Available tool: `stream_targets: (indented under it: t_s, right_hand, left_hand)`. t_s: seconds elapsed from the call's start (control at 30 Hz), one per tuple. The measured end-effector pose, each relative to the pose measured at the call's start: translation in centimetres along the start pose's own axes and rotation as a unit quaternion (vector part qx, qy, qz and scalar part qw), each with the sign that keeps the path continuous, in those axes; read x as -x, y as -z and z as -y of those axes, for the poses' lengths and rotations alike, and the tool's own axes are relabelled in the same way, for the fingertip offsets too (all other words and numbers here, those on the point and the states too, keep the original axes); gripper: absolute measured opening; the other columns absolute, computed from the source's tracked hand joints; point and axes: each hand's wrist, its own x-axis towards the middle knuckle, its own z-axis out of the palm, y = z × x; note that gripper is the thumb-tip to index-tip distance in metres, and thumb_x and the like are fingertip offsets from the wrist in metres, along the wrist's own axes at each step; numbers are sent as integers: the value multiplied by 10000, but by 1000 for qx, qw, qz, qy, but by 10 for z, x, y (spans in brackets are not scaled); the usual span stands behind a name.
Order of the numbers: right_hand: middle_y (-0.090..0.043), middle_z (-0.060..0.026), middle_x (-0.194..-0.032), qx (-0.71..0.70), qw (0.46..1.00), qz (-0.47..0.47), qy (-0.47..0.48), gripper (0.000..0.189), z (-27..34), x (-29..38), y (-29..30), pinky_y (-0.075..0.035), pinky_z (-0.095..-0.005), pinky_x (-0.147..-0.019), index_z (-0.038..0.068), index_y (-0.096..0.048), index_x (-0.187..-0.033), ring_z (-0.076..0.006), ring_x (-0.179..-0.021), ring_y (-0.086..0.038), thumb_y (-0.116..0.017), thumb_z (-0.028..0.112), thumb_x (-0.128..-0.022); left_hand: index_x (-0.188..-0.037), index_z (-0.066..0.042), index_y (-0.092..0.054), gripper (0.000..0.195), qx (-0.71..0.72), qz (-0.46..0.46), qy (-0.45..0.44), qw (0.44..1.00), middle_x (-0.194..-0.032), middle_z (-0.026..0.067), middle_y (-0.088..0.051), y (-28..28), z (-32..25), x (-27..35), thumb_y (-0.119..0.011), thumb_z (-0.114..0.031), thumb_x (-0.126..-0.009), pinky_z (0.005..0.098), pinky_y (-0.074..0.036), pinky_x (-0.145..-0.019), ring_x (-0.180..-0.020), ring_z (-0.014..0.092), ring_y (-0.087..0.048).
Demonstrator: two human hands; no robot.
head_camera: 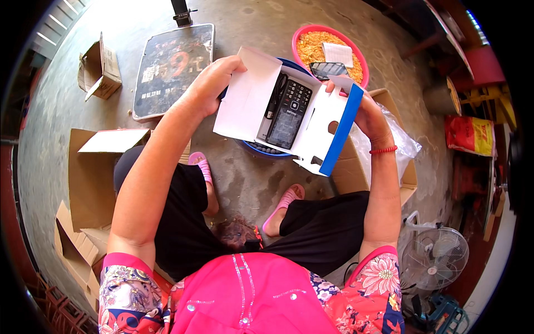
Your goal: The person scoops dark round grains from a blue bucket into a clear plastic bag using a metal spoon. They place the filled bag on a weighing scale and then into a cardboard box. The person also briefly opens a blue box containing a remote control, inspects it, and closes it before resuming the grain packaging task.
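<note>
Both hands hold up an opened paperboard box [247, 96], white inside with a blue outer panel [341, 130]. My left hand [219, 79] pinches the raised flap at its upper left corner. On the other side, my right hand [365, 108] grips the edge by the blue panel, its fingertips partly hidden. Inside lies a black keypad mobile phone [288, 117], its keys towards the far end. A coiled black USB cable [275, 96] is tucked to the left of the phone. Below the box, mostly hidden, a blue basin [250, 149] holds dark round pieces.
Beyond the box, a pink basin [363, 79] of yellow grain bears a smartphone [327, 70] and folded paper [338, 54]. A platform scale [167, 83] stands ahead left. Cardboard boxes flank my legs, left [89, 183] and right [350, 167]. A fan [436, 259] lies at right.
</note>
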Motion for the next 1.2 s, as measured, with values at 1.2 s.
stream_targets:
  t_s: [1.2]
  right_hand:
    - [-597,-134,-1024,587,772,69,234,185,-6,-20,-107,-467,-378,-841,8,-625,-900,-305,-1001,-556,-611,-3,-715]
  left_hand:
    - [-935,59,-592,394,-445,69,-198,871,-947,284,-598,-8,6,-1,-371,-254,-844,454,-435,-831,-925,436,-552]
